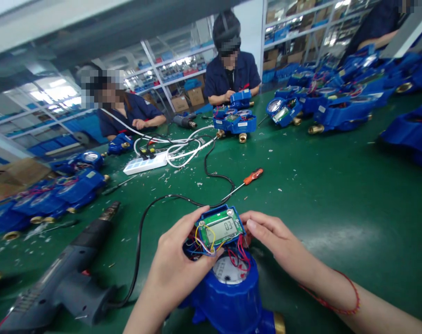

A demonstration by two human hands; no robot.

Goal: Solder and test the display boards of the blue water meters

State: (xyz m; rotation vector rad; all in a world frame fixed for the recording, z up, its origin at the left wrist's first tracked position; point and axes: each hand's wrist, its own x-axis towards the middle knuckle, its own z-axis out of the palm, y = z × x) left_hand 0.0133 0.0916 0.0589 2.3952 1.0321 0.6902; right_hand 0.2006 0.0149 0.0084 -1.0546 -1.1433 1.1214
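LCD circuit board [220, 230] held above a blue water meter [228, 290]

A corded electric driver [61, 278] lies on the green bench [336, 208] at eight o'clock. At six o'clock, the left hand [178, 246] grips the board; the right hand [270, 232] touches its far edge, its grip unclear. An orange-handled screwdriver [252, 176] lies at twelve o'clock.

Head-worn view, facing forward and down onto left hand [174, 255] and right hand [273, 234]

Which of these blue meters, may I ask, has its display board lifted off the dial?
The nearest meter: left hand and right hand hold its board up over the dial.
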